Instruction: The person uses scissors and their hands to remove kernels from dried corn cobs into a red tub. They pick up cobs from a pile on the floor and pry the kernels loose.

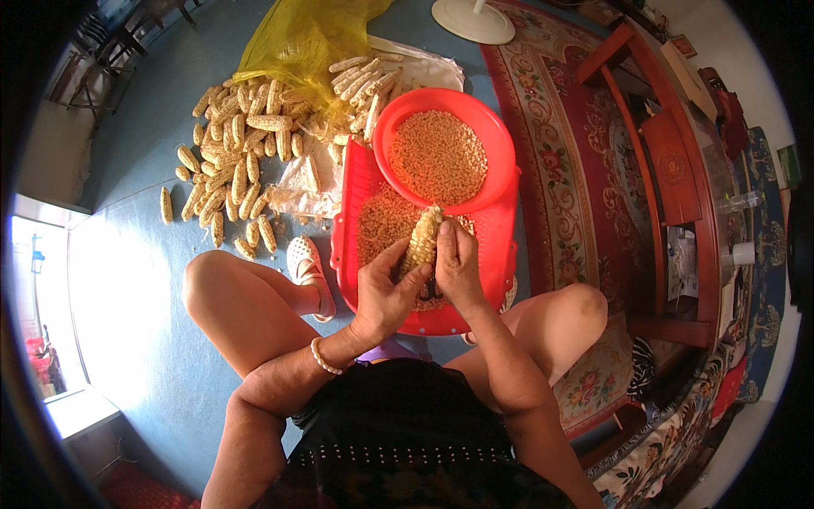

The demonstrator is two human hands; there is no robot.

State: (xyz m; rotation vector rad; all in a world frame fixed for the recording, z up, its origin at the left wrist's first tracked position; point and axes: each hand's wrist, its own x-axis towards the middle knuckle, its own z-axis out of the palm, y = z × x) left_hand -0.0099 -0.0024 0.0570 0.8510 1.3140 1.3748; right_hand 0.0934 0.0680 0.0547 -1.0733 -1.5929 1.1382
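Observation:
Between my two hands is a dried corn cob (421, 242), tilted with its tip pointing away from me and pale kernels still on its sides. My left hand (386, 286) wraps its lower left side, thumb across the front. On the upper right side, my right hand (456, 257) presses the cob with its thumb. Both are above a red plastic basket (489, 267) holding loose corn kernels (381, 223). A round red basin (386, 137) of kernels (439, 156) rests on the basket's far part. A dark object below the cob is mostly hidden by my hands.
A heap of corn cobs (238, 146) lies on the blue floor at the left, beside a yellow mesh bag (305, 38). More cobs (362, 79) lie on a white sack (432, 67). A patterned red carpet (550, 159) and wooden table (674, 165) are on the right.

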